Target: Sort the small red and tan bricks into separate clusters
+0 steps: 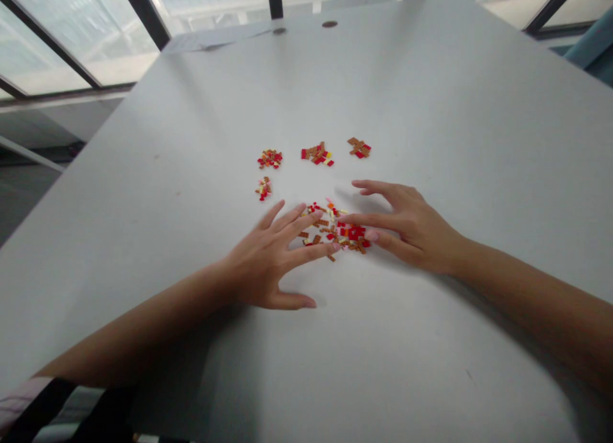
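Observation:
Red, brown, orange and cream toy building bricks lie in a loose pile (352, 232) on the table in front of me. My left hand (278, 255) is spread over the pile's left side, fingers apart and holding nothing. From the right, my right hand (407, 226) reaches in with its fingers apart, the fingertips at the pile's right side. Whether any fingertip presses on a brick, I cannot tell. Part of the pile is hidden under the left fingers.
Beyond my hands are smaller brick heaps: a mixed one (270, 159), a small one (264, 188), one of larger pieces (317, 154) and a mostly brown one (359, 147). The white table (431, 98) reaches toward windows (215, 9). Two round dark spots mark its far end.

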Demonstrator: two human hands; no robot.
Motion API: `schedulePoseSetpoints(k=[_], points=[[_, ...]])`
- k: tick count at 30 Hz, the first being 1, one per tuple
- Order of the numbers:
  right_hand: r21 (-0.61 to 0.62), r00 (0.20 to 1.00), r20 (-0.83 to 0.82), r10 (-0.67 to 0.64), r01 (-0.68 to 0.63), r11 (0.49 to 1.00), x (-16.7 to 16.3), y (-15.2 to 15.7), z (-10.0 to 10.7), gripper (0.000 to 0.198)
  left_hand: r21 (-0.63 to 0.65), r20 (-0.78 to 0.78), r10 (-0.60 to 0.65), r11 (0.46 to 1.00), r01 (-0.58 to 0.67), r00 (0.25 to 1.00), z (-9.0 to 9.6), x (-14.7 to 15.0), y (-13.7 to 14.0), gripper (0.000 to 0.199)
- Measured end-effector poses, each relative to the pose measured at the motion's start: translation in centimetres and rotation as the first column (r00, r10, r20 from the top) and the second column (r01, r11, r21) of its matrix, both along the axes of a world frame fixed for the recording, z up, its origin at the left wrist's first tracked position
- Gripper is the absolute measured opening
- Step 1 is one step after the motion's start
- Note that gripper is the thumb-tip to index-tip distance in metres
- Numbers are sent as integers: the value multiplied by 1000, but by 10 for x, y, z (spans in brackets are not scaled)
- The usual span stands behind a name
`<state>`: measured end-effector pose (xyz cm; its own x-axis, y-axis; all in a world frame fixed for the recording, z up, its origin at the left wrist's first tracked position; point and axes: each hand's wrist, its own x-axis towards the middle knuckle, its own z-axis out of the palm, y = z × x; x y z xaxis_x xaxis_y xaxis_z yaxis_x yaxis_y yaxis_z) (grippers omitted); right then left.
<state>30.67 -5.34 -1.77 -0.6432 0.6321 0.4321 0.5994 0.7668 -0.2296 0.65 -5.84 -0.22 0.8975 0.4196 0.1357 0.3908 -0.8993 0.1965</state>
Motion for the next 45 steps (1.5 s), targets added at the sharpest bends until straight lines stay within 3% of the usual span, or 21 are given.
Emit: schedulePoseSetpoints(k=[14,21,29,39,45], points=[[11,1000,4,12,-12,1000,1,-1,-1,38,-3,-11,-7,1000,7,1000,1,0,1,78],[40,987,98,127,-132,990,-1,-2,3,39,-7,-13,-4,1000,4,1000,1,0,2,77],[40,993,51,107,-109,993,0,-2,1,38,-5,1,-5,1000,5,1000,0,1,2,76],[31,994,30,103,-104,994,0,-3,4,36,80,125,1,997,-11,992,-4,-5,2,61],[61,990,53,133,-137,989,-2,-3,4,37,104,95,2,995,-12,995,-5,-3,3,64]])
